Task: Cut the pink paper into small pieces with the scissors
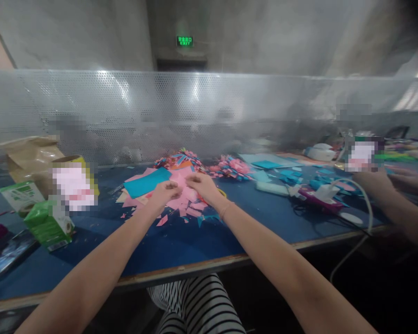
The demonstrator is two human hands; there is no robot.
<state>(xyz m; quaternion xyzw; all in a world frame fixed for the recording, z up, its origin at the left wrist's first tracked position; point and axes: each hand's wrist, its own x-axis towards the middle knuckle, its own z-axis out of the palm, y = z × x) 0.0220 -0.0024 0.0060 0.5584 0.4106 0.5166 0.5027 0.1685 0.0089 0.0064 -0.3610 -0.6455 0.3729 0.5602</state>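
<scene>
A sheet of pink paper [177, 177] is between my two hands, above a heap of cut pieces. My left hand [166, 192] is closed in a pinch at the paper's left side. From the right, my right hand [202, 185] pinches it with bent fingers; the exact grip is partly hidden. Just behind my left hand lies a blue paper sheet [148, 182] on top of pink ones. Loose pink scraps [191, 208] are spread under and in front of both hands.
Piles of pink and blue clippings [230, 167] lie behind. Left stand a green carton [50, 225], a brown paper bag [31, 157] and a phone [10, 255]. A purple power strip [318, 199] with a white cable is at right, near another person's arm [386, 195].
</scene>
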